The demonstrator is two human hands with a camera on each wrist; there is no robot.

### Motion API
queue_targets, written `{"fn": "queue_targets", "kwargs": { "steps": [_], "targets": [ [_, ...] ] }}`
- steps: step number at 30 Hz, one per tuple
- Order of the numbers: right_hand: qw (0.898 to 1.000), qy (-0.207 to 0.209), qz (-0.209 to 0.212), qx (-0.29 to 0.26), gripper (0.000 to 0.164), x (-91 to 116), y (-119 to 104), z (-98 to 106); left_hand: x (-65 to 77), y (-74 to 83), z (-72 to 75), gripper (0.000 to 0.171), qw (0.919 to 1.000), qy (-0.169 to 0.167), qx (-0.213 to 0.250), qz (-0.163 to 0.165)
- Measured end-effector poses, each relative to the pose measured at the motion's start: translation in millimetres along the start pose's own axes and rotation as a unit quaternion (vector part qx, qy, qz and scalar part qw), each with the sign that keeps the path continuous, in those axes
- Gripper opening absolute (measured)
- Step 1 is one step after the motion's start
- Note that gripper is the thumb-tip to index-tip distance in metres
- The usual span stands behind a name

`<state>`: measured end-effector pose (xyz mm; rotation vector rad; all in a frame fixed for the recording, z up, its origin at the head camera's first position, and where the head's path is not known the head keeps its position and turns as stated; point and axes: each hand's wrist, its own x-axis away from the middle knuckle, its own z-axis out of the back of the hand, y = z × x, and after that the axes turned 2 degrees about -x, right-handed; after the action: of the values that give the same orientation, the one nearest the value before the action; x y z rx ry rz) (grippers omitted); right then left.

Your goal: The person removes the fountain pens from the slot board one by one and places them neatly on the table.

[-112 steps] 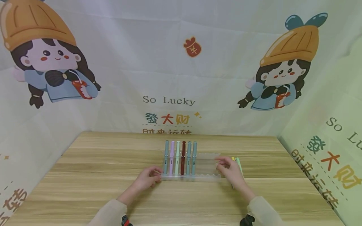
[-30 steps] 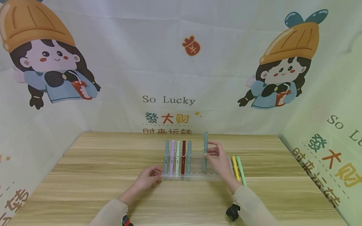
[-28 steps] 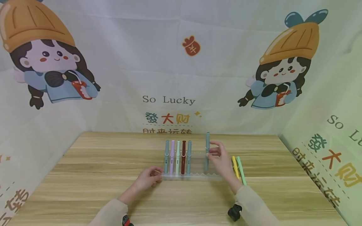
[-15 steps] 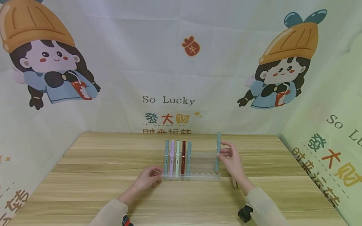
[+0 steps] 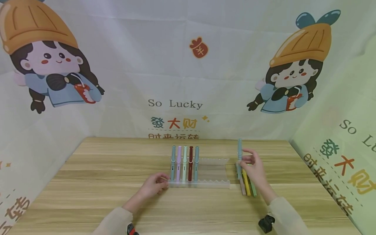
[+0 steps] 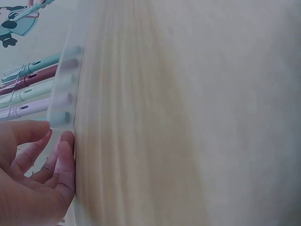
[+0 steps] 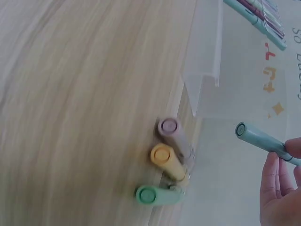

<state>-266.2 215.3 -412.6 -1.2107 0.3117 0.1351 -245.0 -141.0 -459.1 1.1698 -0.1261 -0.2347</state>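
ok so the teal-blue pen is near upright, pinched in the right hand just past the right end of the clear pen rack, left hand touching its left end, five pens lined up in its left half

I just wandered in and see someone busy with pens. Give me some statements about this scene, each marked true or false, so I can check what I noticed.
1. The right hand holds a slim grey-blue capped pen. True.
2. Three pens stand in the clear plastic rack with notched edges. False: five pens stand in it.
3. In the rack, the dark red capped pen stands between a pale mint pen and a grey-blue one. True.
4. The bright yellow pen stands in the rack. False: it lies on the wood-grain table, right of the rack.
5. The left hand holds a pen. False: it holds no pen; its fingers are at the rack's left end.
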Motion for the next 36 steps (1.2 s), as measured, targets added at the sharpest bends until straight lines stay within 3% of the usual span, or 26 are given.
{"fn": "queue_targets", "kwargs": {
  "steps": [6, 11, 14, 21, 24, 28, 36],
  "targets": [
    [1.000, 0.019, -0.003, 0.014, 0.042, -3.2, 20.4, 15.4, 0.0, -0.9, -0.9, 0.017, 1.0000, 0.002, 0.001, 0.002],
    [0.999, 0.027, -0.012, 0.028, 0.041, 4.3, 6.9, 26.2, 0.0, -0.1, -0.8, 0.017, 1.0000, 0.001, 0.001, 0.001],
    [0.999, 0.032, -0.015, 0.030, 0.040, 5.0, 11.9, 32.2, -0.6, -0.9, -0.7, 0.017, 1.0000, 0.001, 0.000, 0.000],
    [0.996, 0.047, 0.031, 0.066, 0.043, -6.5, 76.4, 49.7, -1.3, -2.6, -0.8, 0.017, 1.0000, 0.000, 0.002, 0.001],
    [0.995, 0.049, 0.038, 0.075, 0.042, -6.8, 88.1, 55.0, -1.1, -2.5, -0.7, 0.017, 1.0000, -0.001, 0.004, 0.001],
    [0.996, 0.024, 0.022, 0.078, 0.041, 0.9, 71.5, 61.4, -0.8, -2.1, -0.7, 0.017, 1.0000, 0.000, 0.004, 0.003],
    [0.991, -0.014, -0.057, 0.120, 0.040, 13.2, 32.0, 63.7, -0.2, -1.4, -0.6, 0.017, 1.0000, 0.000, 0.007, 0.005]
  ]
}}
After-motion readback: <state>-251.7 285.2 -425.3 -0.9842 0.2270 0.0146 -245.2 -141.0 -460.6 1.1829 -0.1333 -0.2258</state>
